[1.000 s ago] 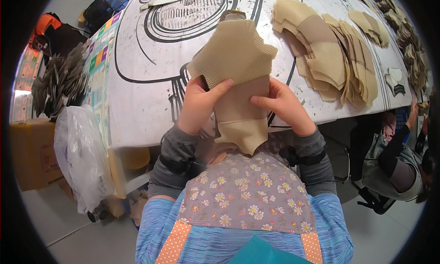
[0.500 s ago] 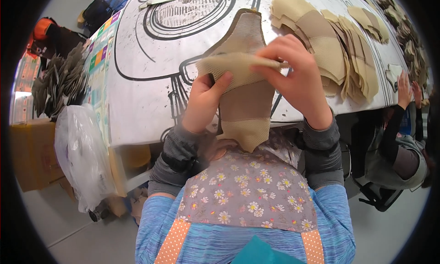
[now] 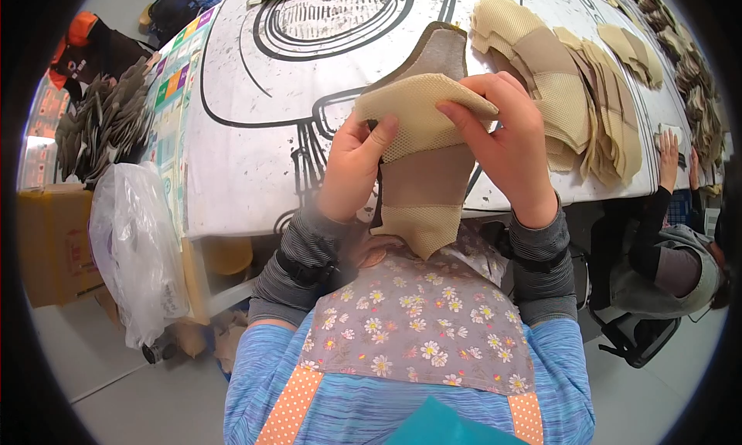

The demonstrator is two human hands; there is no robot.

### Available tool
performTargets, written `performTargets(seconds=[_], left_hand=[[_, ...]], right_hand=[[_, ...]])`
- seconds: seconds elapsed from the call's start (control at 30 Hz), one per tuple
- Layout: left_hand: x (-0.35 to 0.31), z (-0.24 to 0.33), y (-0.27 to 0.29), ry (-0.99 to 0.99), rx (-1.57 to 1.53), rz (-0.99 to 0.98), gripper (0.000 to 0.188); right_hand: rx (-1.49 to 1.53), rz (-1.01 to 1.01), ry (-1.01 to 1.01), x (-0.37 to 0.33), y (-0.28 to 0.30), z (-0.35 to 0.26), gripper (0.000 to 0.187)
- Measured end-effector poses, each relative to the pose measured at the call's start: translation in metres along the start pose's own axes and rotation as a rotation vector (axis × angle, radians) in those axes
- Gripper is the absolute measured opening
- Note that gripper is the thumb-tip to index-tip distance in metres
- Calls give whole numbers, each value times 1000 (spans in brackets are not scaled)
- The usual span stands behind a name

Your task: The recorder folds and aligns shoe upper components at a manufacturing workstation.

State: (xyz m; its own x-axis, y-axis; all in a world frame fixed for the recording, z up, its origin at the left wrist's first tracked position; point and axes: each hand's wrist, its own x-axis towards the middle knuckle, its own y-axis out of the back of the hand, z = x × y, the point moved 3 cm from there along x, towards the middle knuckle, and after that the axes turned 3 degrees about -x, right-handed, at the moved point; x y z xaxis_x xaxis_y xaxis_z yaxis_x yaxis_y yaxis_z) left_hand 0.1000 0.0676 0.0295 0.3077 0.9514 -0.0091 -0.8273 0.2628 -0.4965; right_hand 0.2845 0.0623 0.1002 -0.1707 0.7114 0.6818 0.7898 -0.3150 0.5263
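Note:
A beige-and-brown mesh fabric piece (image 3: 427, 174) hangs over the table's front edge, its pointed lower end reaching my apron. Its beige upper part is folded over toward me, while a grey-brown section with a dark edge stretches away behind. My left hand (image 3: 355, 163) grips the left side of the fold, thumb on top and fingers hidden beneath. At the right end of the fold, my right hand (image 3: 506, 132) pinches the mesh between thumb and fingers. Something small and dark shows by my left thumb; I cannot make out what it is.
Stacks of similar beige-and-brown mesh pieces (image 3: 553, 82) lie to the right. Dark grey pieces (image 3: 100, 136) are heaped at the left above a cardboard box (image 3: 58, 248). A plastic bag (image 3: 135, 252) hangs by the table corner. Another person's hands (image 3: 671, 159) are at the far right.
My right hand has turned, and its edge of the mesh has opened out from a tight roll into a broader, flatter fold. Both hands appear slightly farther right in view.

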Motion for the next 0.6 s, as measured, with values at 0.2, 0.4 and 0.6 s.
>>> performTargets(seconds=[0.2,0.4,0.6], left_hand=[[1,0,-3,-27,17,-14,35],[0,2,-1,-5,-26,0,36],[3,5,-2,-39,-133,-38,40]], right_hand=[[-34,18,-77,1,-5,0,15],[-36,42,-81,2,-9,-2,15],[-31,57,-53,4,-9,-2,14]])
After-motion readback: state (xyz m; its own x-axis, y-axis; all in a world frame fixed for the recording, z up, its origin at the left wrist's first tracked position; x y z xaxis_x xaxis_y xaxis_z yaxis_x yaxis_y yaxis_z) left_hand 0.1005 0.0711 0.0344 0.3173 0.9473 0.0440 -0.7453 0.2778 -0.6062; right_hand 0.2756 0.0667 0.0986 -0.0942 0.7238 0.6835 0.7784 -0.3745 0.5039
